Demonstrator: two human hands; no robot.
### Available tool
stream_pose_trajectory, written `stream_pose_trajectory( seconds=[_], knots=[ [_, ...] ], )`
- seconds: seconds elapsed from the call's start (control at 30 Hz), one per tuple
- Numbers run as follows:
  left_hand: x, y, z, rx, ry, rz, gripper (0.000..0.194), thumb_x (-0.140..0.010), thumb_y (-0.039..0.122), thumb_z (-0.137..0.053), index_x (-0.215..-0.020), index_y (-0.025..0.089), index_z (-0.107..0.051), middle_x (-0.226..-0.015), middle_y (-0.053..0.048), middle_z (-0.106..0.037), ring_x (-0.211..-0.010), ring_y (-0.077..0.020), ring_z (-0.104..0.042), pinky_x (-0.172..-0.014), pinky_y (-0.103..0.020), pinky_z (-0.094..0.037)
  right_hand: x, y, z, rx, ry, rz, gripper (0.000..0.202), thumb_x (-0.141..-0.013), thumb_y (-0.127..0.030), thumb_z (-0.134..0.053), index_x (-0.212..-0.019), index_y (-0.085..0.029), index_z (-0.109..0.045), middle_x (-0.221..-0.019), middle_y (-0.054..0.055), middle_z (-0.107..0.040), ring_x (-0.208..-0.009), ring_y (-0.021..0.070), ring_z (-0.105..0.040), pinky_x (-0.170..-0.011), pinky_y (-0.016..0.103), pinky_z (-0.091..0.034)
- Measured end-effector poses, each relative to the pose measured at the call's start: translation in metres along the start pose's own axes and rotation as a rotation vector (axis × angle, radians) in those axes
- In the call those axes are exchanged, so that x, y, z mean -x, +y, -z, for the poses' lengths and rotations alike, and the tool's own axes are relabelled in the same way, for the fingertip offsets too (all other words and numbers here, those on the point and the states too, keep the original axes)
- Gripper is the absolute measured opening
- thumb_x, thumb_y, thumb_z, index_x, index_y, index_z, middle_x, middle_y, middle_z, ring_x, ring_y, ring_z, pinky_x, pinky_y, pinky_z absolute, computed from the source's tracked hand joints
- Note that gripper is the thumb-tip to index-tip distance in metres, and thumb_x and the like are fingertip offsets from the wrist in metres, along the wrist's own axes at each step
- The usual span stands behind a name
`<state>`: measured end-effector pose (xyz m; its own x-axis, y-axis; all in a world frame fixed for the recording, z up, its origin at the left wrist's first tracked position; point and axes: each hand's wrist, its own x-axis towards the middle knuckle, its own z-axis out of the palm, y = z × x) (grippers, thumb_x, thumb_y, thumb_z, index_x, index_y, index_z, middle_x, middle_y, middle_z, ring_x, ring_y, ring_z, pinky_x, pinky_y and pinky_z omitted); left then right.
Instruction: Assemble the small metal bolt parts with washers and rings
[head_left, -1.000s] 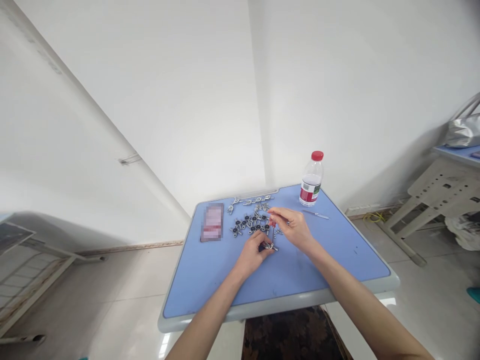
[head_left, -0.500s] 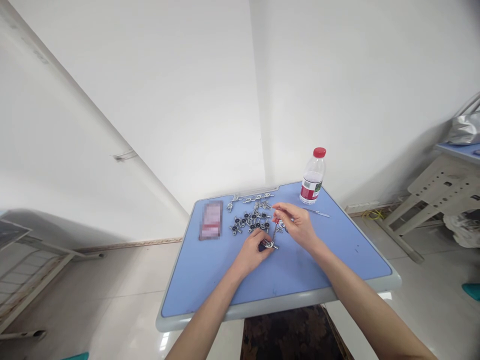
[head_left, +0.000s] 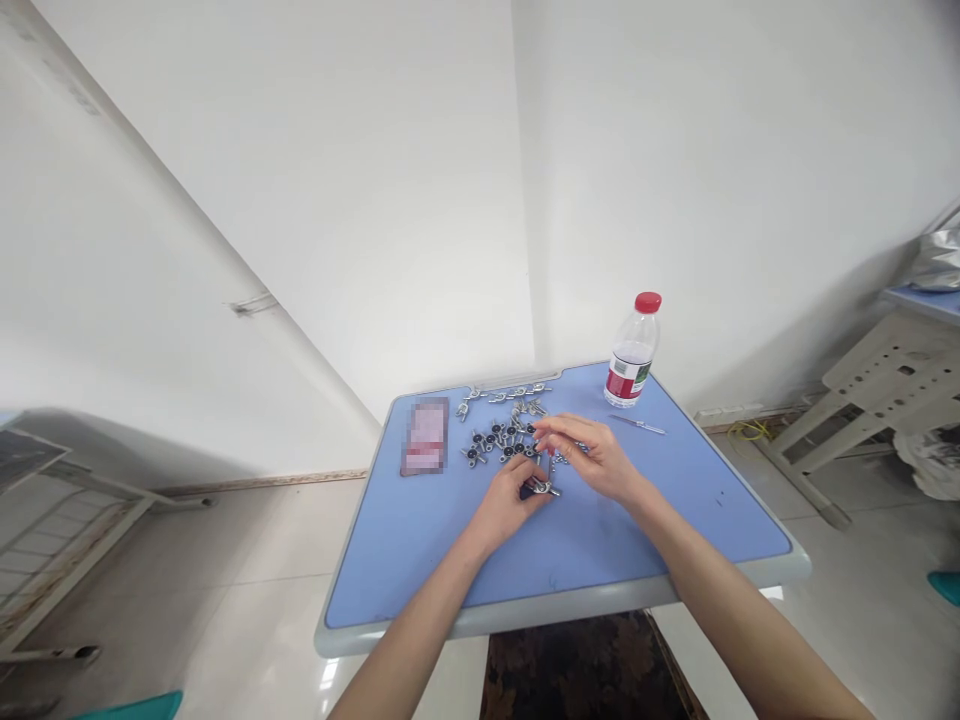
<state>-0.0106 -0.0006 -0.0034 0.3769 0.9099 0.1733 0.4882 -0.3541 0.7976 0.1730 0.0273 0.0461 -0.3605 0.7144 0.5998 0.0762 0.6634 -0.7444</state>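
My left hand (head_left: 514, 500) rests low over the table, its fingers closed round a small metal fitting (head_left: 543, 489) with a pin sticking out to the right. Above it, my right hand (head_left: 596, 455) is at a thin screwdriver with a red handle (head_left: 551, 452), whose shaft points down at the fitting. The fingers of this hand partly hide the handle. Just beyond my hands lies a cluster of similar metal fittings with black round parts (head_left: 495, 438). Tiny loose metal pieces (head_left: 559, 458) show beneath my right hand.
The blue table (head_left: 630, 540) has a phone-sized blurred object (head_left: 425, 436) at left and a bottle with a red cap (head_left: 630, 360) at back right. A thin tool (head_left: 637, 425) lies near the bottle. More metal fittings (head_left: 501, 397) line the far edge, close to the wall.
My right hand has lowered slightly over the fitting, and its fingers have stretched further over the screwdriver handle. My left hand keeps its hold. The view has shifted slightly.
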Motion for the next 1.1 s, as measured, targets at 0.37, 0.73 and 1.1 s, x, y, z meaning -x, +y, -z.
stream_pose_trajectory(
  seconds=[0.37,0.73,1.1],
  knots=[
    [-0.001,-0.003,-0.001,0.014,0.008,0.01,0.008,-0.08,0.023,-0.068,-0.087,0.02,-0.069,-0.096,-0.005,-0.06,-0.089,-0.0203,-0.058,-0.079,-0.033,-0.048,-0.001,0.001,-0.004,-0.141,0.077,-0.108,0.018,-0.091,-0.03,-0.057,-0.094,-0.022,-0.072,-0.079,0.002,-0.074,-0.071,0.0161,-0.07,-0.066,0.029,-0.058],
    [0.0,-0.002,-0.002,-0.004,0.026,0.006,0.007,-0.08,0.025,-0.068,-0.085,0.02,-0.068,-0.092,-0.004,-0.059,-0.084,-0.0194,-0.057,-0.076,-0.032,-0.047,-0.002,-0.009,-0.009,0.022,0.165,-0.138,0.015,-0.089,-0.027,-0.058,-0.086,-0.022,-0.071,-0.076,0.001,-0.074,-0.069,0.0176,-0.071,-0.064,0.027,-0.057],
    [0.001,-0.002,-0.003,-0.01,0.035,0.006,0.006,-0.079,0.022,-0.069,-0.085,0.02,-0.067,-0.092,-0.004,-0.059,-0.084,-0.0192,-0.057,-0.076,-0.032,-0.046,0.0,-0.006,-0.014,0.065,0.18,-0.078,0.012,-0.089,-0.023,-0.058,-0.09,-0.022,-0.07,-0.075,0.001,-0.07,-0.066,0.0153,-0.066,-0.063,0.026,-0.053]
  ],
)
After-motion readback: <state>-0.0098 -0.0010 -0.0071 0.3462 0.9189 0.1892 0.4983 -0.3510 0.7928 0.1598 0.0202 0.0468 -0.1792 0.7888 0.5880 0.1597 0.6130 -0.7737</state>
